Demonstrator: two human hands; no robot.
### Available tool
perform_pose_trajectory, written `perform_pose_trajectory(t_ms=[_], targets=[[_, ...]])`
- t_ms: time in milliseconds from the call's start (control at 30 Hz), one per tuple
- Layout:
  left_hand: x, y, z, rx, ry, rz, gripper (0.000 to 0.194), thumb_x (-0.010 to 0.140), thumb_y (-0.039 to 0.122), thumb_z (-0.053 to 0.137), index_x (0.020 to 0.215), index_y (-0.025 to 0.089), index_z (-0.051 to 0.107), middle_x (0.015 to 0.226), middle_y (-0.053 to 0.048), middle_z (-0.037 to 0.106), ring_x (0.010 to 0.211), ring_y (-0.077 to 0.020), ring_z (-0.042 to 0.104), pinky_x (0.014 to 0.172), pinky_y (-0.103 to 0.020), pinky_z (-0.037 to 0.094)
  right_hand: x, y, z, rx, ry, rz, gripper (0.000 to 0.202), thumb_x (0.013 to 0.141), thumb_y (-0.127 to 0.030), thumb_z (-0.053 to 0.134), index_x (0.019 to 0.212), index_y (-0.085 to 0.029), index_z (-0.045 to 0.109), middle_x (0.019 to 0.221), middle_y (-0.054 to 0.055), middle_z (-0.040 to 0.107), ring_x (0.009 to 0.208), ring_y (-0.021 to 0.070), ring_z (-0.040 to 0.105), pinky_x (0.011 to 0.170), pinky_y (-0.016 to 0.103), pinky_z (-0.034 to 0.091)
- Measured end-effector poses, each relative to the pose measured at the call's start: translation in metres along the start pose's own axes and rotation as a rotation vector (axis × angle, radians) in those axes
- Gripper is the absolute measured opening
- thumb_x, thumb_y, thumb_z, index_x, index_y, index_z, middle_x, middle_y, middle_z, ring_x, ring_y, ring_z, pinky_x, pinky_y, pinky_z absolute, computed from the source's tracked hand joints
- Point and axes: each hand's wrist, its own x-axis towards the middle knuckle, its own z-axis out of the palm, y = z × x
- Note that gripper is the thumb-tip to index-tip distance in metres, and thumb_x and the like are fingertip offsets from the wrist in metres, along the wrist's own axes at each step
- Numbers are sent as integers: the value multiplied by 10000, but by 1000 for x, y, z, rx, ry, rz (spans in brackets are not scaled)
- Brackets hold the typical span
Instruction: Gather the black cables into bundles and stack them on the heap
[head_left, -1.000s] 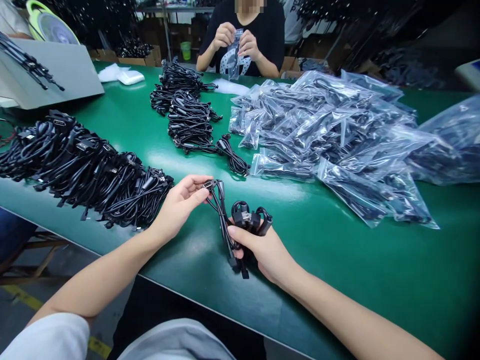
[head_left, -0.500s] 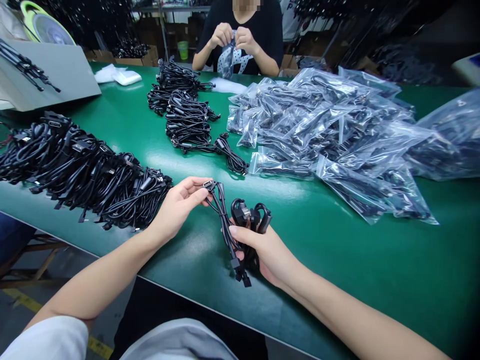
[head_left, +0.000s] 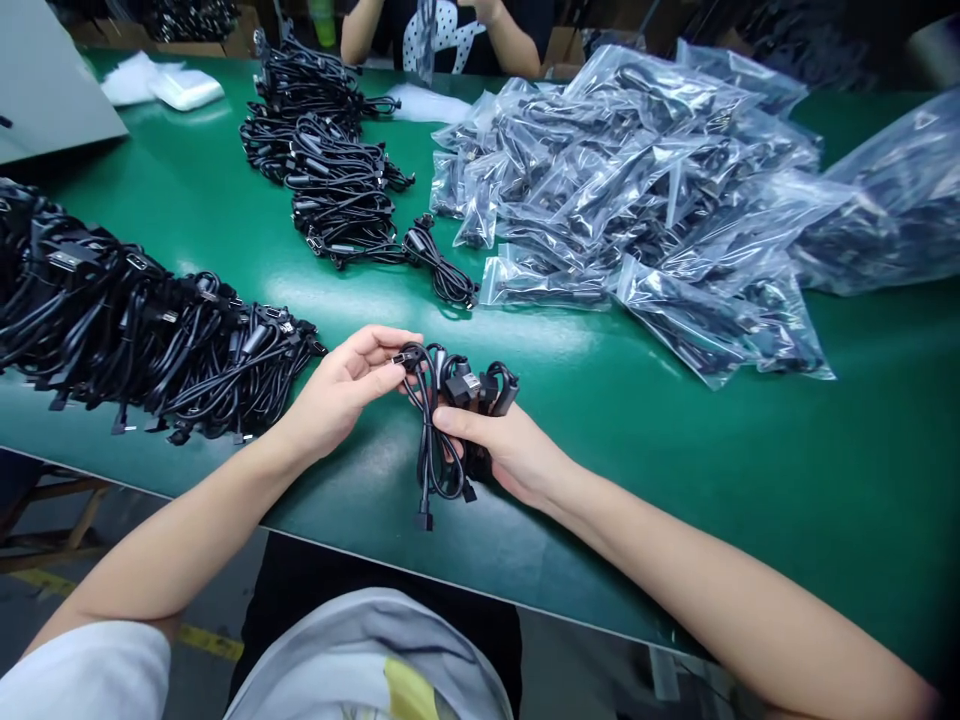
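Observation:
My left hand (head_left: 350,385) pinches the plug end of a coiled black cable (head_left: 427,430) between thumb and fingers. My right hand (head_left: 510,445) is wrapped around several coiled black cables (head_left: 491,388), whose plugs stick up past the fingers; its thumb presses against the cable that the left hand also touches. Both hands are above the green table near its front edge. A long heap of black cables (head_left: 157,330) lies to the left of my left hand. Beyond the hands, a single cable bundle (head_left: 442,265) rests on the table.
Stacked cable bundles (head_left: 337,185) lie at centre back. Clear bags of cables (head_left: 637,190) are piled at the right on the green table (head_left: 675,480). White plastic sheets (head_left: 165,82) and a grey box (head_left: 52,85) are at back left. Across the table a person (head_left: 510,35) holds a bag.
The view has tilted down. The cable between my hands has turned, its loops now facing me and one plug hanging down. My left hand keeps its pinch and my right hand its grip.

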Motion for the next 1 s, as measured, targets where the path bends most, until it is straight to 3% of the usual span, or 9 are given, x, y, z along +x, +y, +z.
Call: perform_pose_trajectory(t_ms=[133,233,333,467,533,700,800,900,1000], targets=[[1,1,0,-78,-6,-27,246,799,208,735,1044,206,715,991,-36,711,904,-155,659,848,-278,522,0,0,0,-30,4,-24,309,684,-398,854,684,-199,618,621,-34,541,597,130,469,584,267,373],[3,1,0,-168,5,-121,273,823,217,683,1094,206,713,843,-14,695,728,-128,647,730,-265,540,-1,0,1,-29,0,-26,304,674,-397,852,722,-201,626,647,-37,553,596,126,469,590,270,386],[4,2,-3,-150,-40,-196,292,857,415,676,1028,183,723,755,-20,674,601,-118,598,580,-245,493,-5,-1,1,-112,-40,-49,287,711,-374,818,665,-196,598,572,-49,533,559,120,455,593,275,385],[5,7,-11,8,-251,-180,651,705,784,649,877,159,702,840,-84,705,765,-201,662,701,-317,525,-8,-2,1,-286,-46,-50,314,726,-374,791,606,-193,563,532,-51,520,541,118,452,573,275,368],[5,10,-15,135,-309,-142,760,630,867,607,883,155,694,864,-97,701,791,-214,653,722,-331,515,-9,-2,0,-336,-58,-32,326,743,-390,762,593,-193,550,533,-46,524,532,116,451,564,277,367],[5,15,-20,379,-271,-113,499,775,664,679,857,173,662,809,-41,635,736,-162,573,667,-277,460,-11,-6,3,-420,-30,-13,318,751,-394,729,603,-198,526,546,-53,493,540,116,437,568,281,345],[4,20,-18,493,-328,-149,333,820,504,690,798,176,638,739,-9,583,651,-126,505,581,-238,417,-13,-12,5,-485,-26,-8,279,731,-329,728,611,-201,511,577,-66,465,561,106,398,574,273,323],[3,25,-17,562,-387,-139,259,814,415,699,761,168,640,707,-1,573,620,-113,483,556,-223,406,-14,-16,5,-513,-63,7,237,730,-302,715,624,-200,529,595,-65,484,572,106,405,581,269,330],[3,27,-16,563,-335,-88,243,811,399,701,784,160,669,758,-25,613,680,-137,527,594,-236,435,-11,-15,0,-522,-71,57,262,740,-358,726,630,-201,548,554,-61,504,552,120,442,575,276,342]])
